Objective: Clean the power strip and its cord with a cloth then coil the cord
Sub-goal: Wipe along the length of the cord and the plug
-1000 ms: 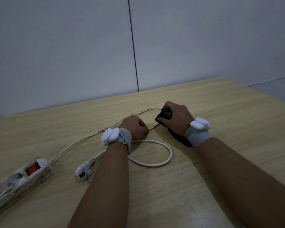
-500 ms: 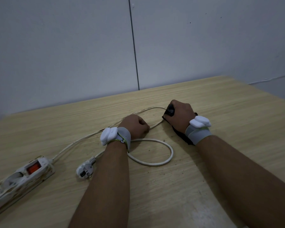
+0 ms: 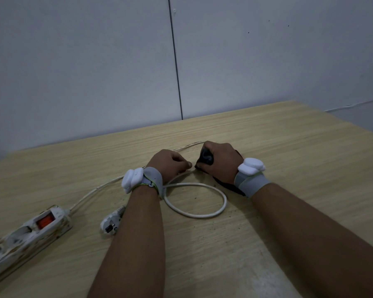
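Wiping cord (image 3: 202, 214) mid-table: right hand (image 3: 221, 161) fingers curled round dark cloth (image 3: 206, 158) wrapping it, left hand (image 3: 169, 164) pinching cord just beside; power strip (image 3: 26, 235) at left edge; next, probably sliding cloth along.

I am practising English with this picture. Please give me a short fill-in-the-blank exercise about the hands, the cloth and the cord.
1. The right hand grips a dark ____.
2. The left hand holds the white ____.
3. The switch on the power strip is ____ in colour.
4. The plug lies on the ____, beside the left forearm.

Missing words: cloth; cord; orange; table
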`<state>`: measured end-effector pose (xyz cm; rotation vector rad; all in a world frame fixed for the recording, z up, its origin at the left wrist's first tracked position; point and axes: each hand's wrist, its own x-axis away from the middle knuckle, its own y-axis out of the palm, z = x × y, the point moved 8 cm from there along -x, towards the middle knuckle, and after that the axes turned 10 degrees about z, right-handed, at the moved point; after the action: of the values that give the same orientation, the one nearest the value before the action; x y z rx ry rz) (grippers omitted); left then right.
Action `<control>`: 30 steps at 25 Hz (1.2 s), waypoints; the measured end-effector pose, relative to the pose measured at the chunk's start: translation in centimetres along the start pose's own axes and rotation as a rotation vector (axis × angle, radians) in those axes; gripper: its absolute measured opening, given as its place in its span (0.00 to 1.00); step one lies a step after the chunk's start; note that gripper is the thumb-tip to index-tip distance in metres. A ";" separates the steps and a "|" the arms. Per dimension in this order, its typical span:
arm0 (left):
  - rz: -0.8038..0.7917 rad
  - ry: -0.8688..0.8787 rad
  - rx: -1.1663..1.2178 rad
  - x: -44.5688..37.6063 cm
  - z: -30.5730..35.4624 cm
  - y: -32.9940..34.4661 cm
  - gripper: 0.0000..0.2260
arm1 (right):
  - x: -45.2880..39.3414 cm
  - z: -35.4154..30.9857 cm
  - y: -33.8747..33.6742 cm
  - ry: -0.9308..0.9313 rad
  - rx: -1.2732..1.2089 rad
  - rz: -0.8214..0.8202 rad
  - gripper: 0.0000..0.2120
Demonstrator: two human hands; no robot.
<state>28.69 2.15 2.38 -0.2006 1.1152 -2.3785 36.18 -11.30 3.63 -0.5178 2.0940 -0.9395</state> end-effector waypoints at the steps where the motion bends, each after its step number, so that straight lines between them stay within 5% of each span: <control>1: 0.020 -0.002 0.010 -0.1 -0.1 -0.3 0.06 | -0.1 0.3 0.0 0.021 0.018 0.009 0.11; 6: 0.165 0.012 0.029 -0.4 0.0 -1.2 0.12 | -0.3 0.8 -0.7 0.058 -0.084 0.125 0.13; 10: 0.095 0.115 0.117 -0.1 1.3 -0.4 0.02 | 0.0 0.0 -0.9 0.008 -0.162 0.124 0.11; 17: 0.069 0.097 0.097 -0.1 0.9 -0.2 0.03 | 0.4 -0.6 -1.8 0.005 -0.318 0.163 0.09; 24: -0.111 0.015 -0.031 0.1 0.3 0.9 0.23 | -0.3 -1.2 1.3 -0.017 0.020 -0.071 0.12; 30: -0.104 -0.006 -0.021 0.0 0.1 0.9 0.23 | -0.8 2.0 0.0 0.155 0.151 0.025 0.11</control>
<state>29.07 1.56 1.76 -0.2792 1.1539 -2.4564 38.25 -11.65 3.16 -0.3492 2.1394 -1.1444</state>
